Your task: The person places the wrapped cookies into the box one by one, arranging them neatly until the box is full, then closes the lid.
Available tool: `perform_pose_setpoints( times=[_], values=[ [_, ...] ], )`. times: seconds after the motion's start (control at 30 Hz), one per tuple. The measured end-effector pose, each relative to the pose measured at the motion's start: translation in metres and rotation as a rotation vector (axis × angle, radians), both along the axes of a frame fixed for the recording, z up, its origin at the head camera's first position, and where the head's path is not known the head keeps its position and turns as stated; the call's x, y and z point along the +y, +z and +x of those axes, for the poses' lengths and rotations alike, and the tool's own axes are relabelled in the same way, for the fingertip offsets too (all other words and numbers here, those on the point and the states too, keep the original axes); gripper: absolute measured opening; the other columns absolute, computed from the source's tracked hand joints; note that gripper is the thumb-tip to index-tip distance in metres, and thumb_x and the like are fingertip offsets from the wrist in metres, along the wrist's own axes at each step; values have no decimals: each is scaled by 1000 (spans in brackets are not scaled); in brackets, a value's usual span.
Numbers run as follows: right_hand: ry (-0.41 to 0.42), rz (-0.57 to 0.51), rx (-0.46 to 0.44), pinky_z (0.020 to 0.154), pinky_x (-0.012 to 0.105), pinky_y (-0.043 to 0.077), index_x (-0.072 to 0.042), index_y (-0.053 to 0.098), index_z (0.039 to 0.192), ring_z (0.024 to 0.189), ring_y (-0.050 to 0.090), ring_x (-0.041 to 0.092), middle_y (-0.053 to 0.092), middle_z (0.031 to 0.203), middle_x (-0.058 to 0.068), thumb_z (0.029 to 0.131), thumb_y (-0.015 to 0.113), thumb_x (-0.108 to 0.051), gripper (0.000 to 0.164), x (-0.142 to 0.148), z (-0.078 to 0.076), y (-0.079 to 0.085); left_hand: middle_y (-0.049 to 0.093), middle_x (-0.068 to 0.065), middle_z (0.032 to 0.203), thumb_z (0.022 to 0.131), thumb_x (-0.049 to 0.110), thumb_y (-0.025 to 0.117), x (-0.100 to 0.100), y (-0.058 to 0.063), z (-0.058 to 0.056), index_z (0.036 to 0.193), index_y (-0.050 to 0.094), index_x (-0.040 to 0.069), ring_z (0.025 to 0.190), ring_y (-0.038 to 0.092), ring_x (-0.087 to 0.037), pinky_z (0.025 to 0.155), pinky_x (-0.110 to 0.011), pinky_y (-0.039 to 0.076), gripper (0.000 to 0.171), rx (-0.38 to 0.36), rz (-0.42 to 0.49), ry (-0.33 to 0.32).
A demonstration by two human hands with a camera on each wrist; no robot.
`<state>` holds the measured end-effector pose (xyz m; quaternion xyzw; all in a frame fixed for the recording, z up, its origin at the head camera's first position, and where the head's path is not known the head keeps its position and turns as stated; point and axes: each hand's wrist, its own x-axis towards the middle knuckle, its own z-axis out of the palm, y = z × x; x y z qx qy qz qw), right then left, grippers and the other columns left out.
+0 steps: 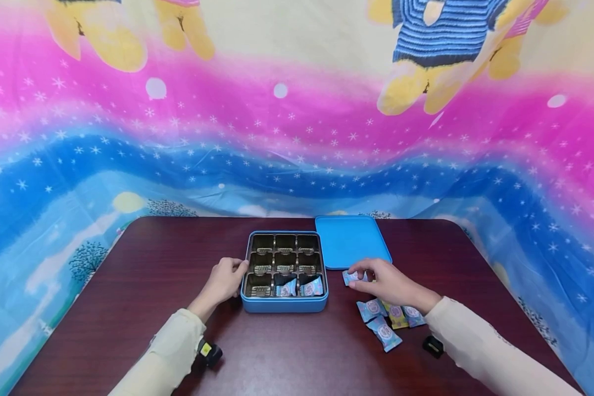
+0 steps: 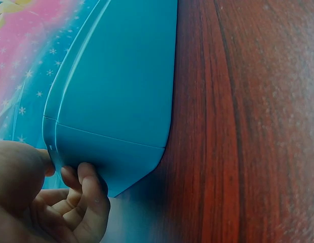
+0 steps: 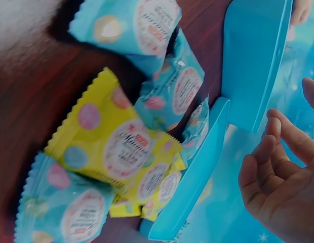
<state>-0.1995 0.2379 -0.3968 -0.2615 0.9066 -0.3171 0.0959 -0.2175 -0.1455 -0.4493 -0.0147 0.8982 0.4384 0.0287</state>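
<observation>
A blue square tin (image 1: 284,305) has a dark divided tray inside. Two blue-wrapped candies (image 1: 312,286) lie in its front row, in the middle and right compartments; the other compartments show bare tray. My left hand (image 1: 226,279) holds the tin's left side, thumb at the rim and curled fingertips (image 2: 87,174) against the outer wall. My right hand (image 1: 383,280) hovers over a blue-wrapped candy (image 1: 347,278) near the lid, partly hiding it. In the right wrist view, thumb and fingers stand apart with nothing between them.
The blue lid (image 1: 351,242) lies behind and right of the tin. Nearer me on the right is a loose group of blue wrapped candies (image 1: 385,333) with yellow ones (image 3: 114,136) among them. A printed cloth (image 1: 277,137) hangs behind the dark red table (image 1: 163,258).
</observation>
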Motion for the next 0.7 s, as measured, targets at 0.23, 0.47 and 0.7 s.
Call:
perform_pose_setpoints(
  times=[0.23, 0.47, 0.7],
  values=[
    [6, -14, 12, 58, 24, 44, -1, 69, 121, 68, 48, 10, 60, 92, 1, 98, 67, -31, 38, 9, -1, -5, 66, -6, 64, 105, 27, 50, -1, 1, -1, 127, 65, -5, 37, 53, -11, 47, -29, 50, 42, 1, 2, 0],
    [-14, -3, -6, 54, 24, 41, -3, 69, 121, 64, 47, 11, 59, 93, 2, 98, 67, -32, 37, 18, 2, -7, 66, -7, 65, 105, 27, 50, -1, 1, 0, 128, 65, -6, 39, 53, -11, 47, -29, 50, 42, -9, 0, 0],
    [-42, 8, -8, 56, 25, 40, -3, 69, 120, 69, 46, 8, 57, 91, 0, 97, 68, -33, 38, 29, 5, -14, 59, -4, 56, 105, 27, 50, 0, 2, 0, 128, 64, -6, 38, 52, -11, 46, -29, 50, 43, -16, 9, -6]
  ],
)
